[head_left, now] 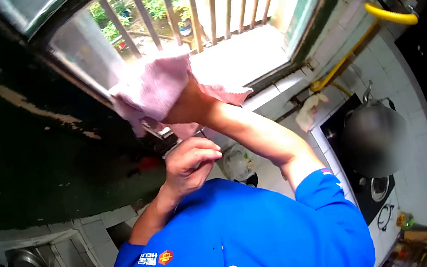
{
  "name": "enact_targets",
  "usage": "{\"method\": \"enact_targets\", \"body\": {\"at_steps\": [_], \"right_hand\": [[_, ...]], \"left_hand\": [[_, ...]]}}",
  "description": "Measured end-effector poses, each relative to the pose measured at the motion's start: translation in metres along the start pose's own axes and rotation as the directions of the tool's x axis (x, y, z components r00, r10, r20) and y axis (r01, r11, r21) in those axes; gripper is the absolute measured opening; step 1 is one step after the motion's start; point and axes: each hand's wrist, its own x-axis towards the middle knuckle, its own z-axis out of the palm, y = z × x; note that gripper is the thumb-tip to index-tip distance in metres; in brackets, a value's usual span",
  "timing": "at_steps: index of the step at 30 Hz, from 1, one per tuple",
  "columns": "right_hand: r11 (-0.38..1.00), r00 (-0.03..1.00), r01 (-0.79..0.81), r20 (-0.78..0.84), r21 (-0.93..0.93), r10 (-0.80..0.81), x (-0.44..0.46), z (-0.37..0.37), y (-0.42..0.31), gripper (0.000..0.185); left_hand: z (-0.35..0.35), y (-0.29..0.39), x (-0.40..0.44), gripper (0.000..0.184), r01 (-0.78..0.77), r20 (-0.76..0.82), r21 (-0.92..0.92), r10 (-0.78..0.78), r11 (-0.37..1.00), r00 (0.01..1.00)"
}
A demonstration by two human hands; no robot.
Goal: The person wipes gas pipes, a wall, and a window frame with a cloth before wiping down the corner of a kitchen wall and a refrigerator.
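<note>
Pink cloth (153, 87): one, soft rumpled fabric, upper centre of the frame
Right hand (184, 106): one, against the cloth, fingers hidden; cannot tell its grip
Left hand (190, 163): one, centre, grip curled together
Window (194, 13): one, barred, top centre

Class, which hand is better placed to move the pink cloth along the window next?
Probably the right hand: the pink cloth partly covers it, and its arm reaches toward the window. The left hand sits lower, close to the blue shirt.
</note>
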Motion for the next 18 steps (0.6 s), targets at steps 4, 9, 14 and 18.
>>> {"method": "enact_targets", "body": {"at_steps": [4, 9, 14, 18], "right_hand": [[0.973, 0.926, -0.176, -0.36, -0.147, 0.113, -0.068, 0.019, 0.042, 0.069], [0.556, 0.484, -0.794, -0.809, -0.246, 0.334, -0.183, 0.026, 0.146, 0.076], [0.463, -0.106, -0.568, -0.618, 0.681, 0.779, -0.14, -0.022, 0.116, 0.059], [0.504, -0.026, -0.719, -0.743, 0.479, 0.669, -0.121, 0.068, 0.064, 0.057]], "left_hand": [[0.001, 0.003, -0.001, 0.026, -0.108, 0.062, 0.127, 0.101, 0.986, 0.993], [-0.009, 0.001, -0.02, 0.023, 0.042, 0.024, 0.123, -0.045, 0.992, 0.999], [-0.014, -0.001, -0.026, 0.023, 0.1, 0.059, 0.146, -0.11, 0.984, 0.992], [-0.012, -0.014, -0.029, 0.022, 0.12, 0.1, 0.155, -0.136, 0.981, 0.986]]}}
